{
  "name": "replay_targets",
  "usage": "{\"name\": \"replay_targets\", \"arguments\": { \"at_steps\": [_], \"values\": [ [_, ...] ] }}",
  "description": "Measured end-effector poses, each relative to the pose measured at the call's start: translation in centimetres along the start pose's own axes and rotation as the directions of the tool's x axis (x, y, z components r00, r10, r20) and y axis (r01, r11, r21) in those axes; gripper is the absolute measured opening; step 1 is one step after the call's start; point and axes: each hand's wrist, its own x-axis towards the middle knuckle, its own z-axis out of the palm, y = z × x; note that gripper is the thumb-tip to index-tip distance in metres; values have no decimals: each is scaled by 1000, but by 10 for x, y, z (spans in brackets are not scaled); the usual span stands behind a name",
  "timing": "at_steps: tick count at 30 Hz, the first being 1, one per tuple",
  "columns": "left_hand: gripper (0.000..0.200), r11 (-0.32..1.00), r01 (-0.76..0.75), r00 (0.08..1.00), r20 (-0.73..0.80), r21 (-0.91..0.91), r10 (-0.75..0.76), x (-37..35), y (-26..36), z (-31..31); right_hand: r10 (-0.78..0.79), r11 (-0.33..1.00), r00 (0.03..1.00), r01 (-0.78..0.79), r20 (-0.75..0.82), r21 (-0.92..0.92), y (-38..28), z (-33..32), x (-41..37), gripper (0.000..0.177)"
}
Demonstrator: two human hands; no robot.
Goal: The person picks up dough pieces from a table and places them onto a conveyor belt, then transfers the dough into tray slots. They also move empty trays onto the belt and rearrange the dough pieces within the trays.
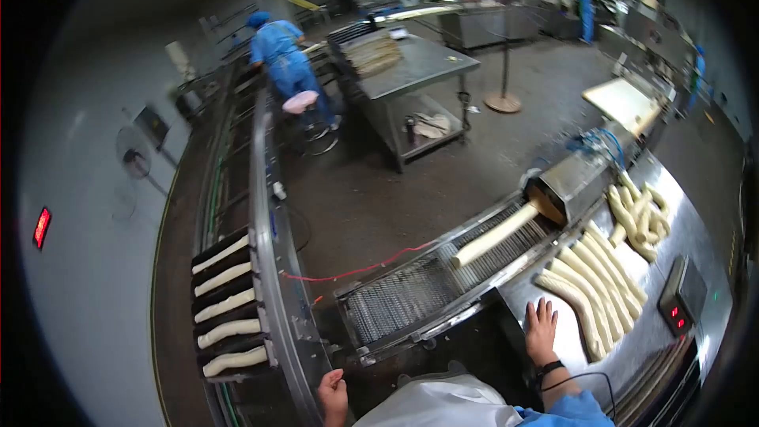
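Note:
My right hand [542, 330] lies with its fingers out on the steel table, just left of a row of long, pale dough strips [594, 289]. It holds nothing, and a dark band circles the wrist. Down by the edge of the left conveyor, my left hand [333, 395] is loosely curled, with nothing visible in it. One thick dough strip [498, 236] lies on the wire-mesh belt [403, 296] and reaches back to the machine's outlet. On the left conveyor, several dough strips [229, 307] rest in separate slots of a dark tray [207, 291].
A pile of dough pieces [639, 213] and a scale [681, 296] with red digits share the right table. A red cord [364, 271] spans from left conveyor to mesh belt. A co-worker in blue [285, 63] stands farther along the left line, near a steel table [427, 71].

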Motion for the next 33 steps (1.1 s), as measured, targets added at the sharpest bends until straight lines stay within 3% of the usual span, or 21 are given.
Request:
{"name": "replay_targets", "arguments": {
  "at_steps": [3, 5, 7, 10, 13, 15, 17, 19, 23, 24, 26, 27, 29, 31, 32, 33],
  "values": [
    [28, 999, 19, 997, -69, -26, -21, 0, 11, -16, -122, 992, 992, 121, -23, -31, -37, 9, 35, 60],
    [28, 998, 44, 994, -95, -33, -47, -11, 5, -24, -185, 957, 982, 190, -44, 219, -57, 23, 68, 69],
    [27, 996, 86, 980, -178, -32, -91, -14, -6, -32, -320, 904, 937, 347, -140, 250, -97, 29, 105, 75],
    [27, 992, 126, 958, -257, -27, -129, 0, 2, -40, -442, 871, 889, 457, -119, 182, -176, 22, 154, 73],
    [26, 988, 151, 917, -368, -30, -151, -7, -21, -48, -491, 870, 871, 489, 28, 53, -229, 72, 195, 66],
    [25, 980, 197, 867, -462, -31, -189, -9, -34, -51, -498, 862, 855, 507, 146, -27, -264, 72, 204, 61],
    [25, 969, 249, 829, -516, -8, -217, -13, -20, -45, -541, 819, 819, 564, 190, -104, -278, 94, 237, 62],
    [24, 970, 242, 785, -584, -17, -206, -13, 3, -46, -487, 832, 813, 543, 318, -115, -317, 58, 237, 64],
    [23, 974, 221, 770, -604, -53, -207, 14, 29, -47, -637, 735, 753, 658, 163, -167, -331, 103, 256, 57],
    [23, 975, 217, 775, -598, -56, -207, 25, 29, -42, -632, 738, 758, 652, 160, -174, -333, 109, 263, 57],
    [23, 973, 231, 815, -546, -4, -196, 51, 37, -35, -678, 672, 679, 728, 281, -138, -340, 93, 271, 46],
    [23, 975, 222, 837, -510, -9, -196, 66, 37, -34, -717, 656, 661, 747, 223, -108, -340, 101, 279, 38],
    [23, 986, 162, 891, -423, -49, -167, 96, 37, -27, -651, 757, 738, 649, 180, 81, -346, 71, 284, 33],
    [24, 988, 112, 931, -337, -108, -142, 122, 33, -20, -604, 735, 797, 542, 30, 408, -329, 56, 292, 32],
    [24, 988, 76, 946, -303, -133, -114, 136, 36, -16, -487, 606, 871, 393, -68, 691, -315, 46, 293, 36],
    [25, 986, 43, 959, -270, -159, -85, 151, 39, -11, -289, 598, 954, 112, 84, 794, -282, 61, 309, 40]
  ]
}}
